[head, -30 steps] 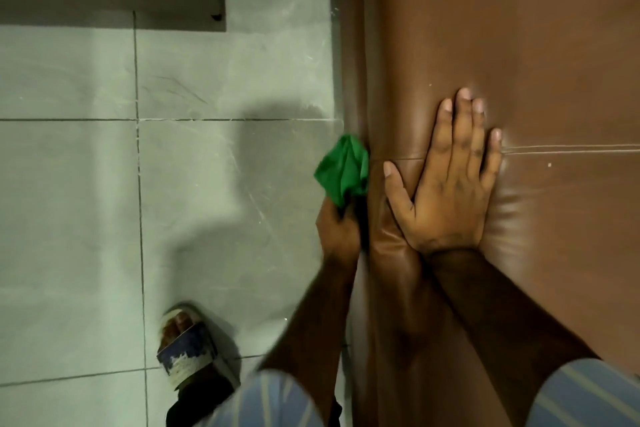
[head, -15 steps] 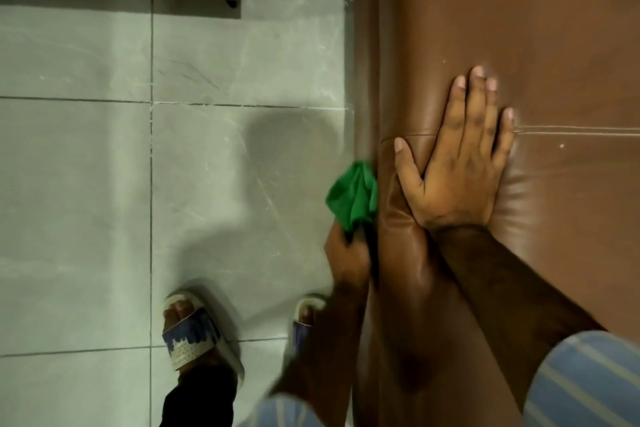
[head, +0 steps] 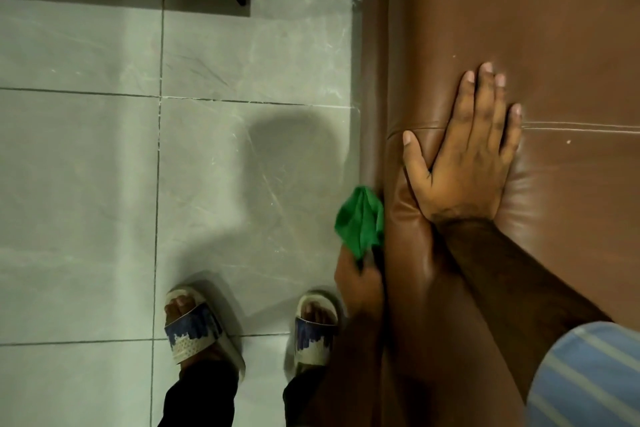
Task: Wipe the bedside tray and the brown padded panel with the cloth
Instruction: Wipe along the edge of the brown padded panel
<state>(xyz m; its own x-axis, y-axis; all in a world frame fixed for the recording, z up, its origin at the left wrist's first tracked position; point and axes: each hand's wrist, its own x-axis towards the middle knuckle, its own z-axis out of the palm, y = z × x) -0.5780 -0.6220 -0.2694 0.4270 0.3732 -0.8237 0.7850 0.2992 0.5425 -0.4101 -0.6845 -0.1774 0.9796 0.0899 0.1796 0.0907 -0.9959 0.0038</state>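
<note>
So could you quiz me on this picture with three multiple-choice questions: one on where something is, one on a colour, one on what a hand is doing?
1. Where is the crumpled cloth?
A. At the left side edge of the brown padded leather panel
B. On the grey floor tiles
C. Under a sandal

2. What colour is the cloth?
A. White
B. Green
C. Yellow

3. What is the right hand doing?
A. Gripping the cloth
B. Hanging free
C. Lying flat, open, on the panel

Answers: 1 A, the left hand holds it against that edge. 2 B, plainly green. 3 C, its fingers are spread on the leather.
</note>
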